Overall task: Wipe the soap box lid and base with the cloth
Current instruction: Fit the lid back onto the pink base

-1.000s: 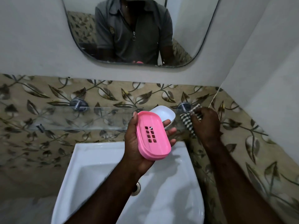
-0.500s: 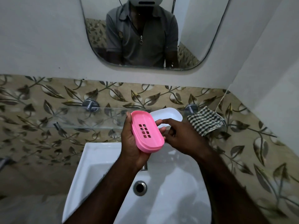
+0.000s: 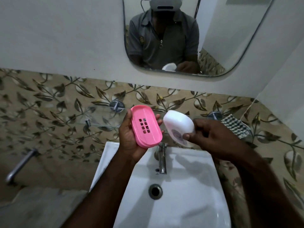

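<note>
My left hand (image 3: 130, 142) grips the pink soap box base (image 3: 146, 128), an oval tray with drain holes, tilted toward me above the sink. My right hand (image 3: 212, 137) holds the white soap box lid (image 3: 178, 125) just to the right of the base, thumb on its lower edge; the two parts are apart. The checked cloth (image 3: 235, 126) lies on the right end of the glass shelf, to the right of my right hand, with neither hand touching it.
A white sink (image 3: 189, 195) with a metal tap (image 3: 162, 159) and drain (image 3: 155, 191) lies below my hands. A glass shelf (image 3: 98, 122) runs along the leaf-patterned tiles. A mirror (image 3: 181, 38) hangs above. A metal pipe (image 3: 21, 163) sticks out at the left.
My right hand left the cloth on the shelf, came to the soap box and took the white lid off the pink base. The lid is now held to the right of the base.
</note>
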`<state>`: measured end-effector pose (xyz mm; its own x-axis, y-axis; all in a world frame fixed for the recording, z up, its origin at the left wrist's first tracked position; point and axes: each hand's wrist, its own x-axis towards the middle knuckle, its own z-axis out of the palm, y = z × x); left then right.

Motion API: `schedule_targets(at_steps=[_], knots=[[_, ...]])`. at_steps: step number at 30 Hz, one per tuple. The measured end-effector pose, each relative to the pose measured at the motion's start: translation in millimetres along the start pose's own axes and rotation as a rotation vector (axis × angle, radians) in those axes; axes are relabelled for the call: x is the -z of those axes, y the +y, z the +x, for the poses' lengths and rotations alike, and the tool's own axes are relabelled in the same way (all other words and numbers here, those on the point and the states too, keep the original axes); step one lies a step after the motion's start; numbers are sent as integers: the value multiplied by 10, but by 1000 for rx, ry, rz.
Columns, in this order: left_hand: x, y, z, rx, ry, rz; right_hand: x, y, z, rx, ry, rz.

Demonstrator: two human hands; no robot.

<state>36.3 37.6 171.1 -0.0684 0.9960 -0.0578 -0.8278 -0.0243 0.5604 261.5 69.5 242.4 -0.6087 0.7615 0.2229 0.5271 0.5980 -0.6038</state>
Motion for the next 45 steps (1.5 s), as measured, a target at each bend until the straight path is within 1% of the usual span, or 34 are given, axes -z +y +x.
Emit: schedule_targets(at_steps=[2,4,6,8,10,11,13,14,16,19,24,32,36,39,42,45], knots=[[-10,50,-9,80,-66,28,7,-157,0,15,-183,314],[-45,61,-39,156,-192,40,-48,-228,38,18,-282,555],[-92,24,-106,191,-319,30,-147,-234,112,-40,-258,692],[-110,-29,-167,225,-358,-16,-261,-205,181,-147,-133,734],[-108,-85,-198,258,-303,-38,-369,-154,211,-273,17,737],[-98,-111,-205,252,-249,-16,-429,-134,212,-321,70,721],[-72,-148,-207,204,-113,94,-545,-124,197,-360,138,634],[-52,-160,-204,185,-70,150,-599,-136,183,-353,154,576],[-42,-163,-209,156,-36,212,-694,-185,150,-325,138,470],[-56,-143,-209,143,9,241,-792,-252,124,-313,133,385],[-57,-112,-185,164,54,206,-839,-323,112,-318,177,357],[-46,-88,-177,153,87,152,-937,-422,95,-314,131,304],[-66,-68,-196,188,93,163,-934,-440,126,-317,95,381],[-64,0,-210,206,75,175,-932,-469,185,-299,70,396],[14,121,-174,181,75,197,-1004,-502,248,-282,84,415],[110,242,-103,136,101,179,-1101,-525,288,-258,53,484]])
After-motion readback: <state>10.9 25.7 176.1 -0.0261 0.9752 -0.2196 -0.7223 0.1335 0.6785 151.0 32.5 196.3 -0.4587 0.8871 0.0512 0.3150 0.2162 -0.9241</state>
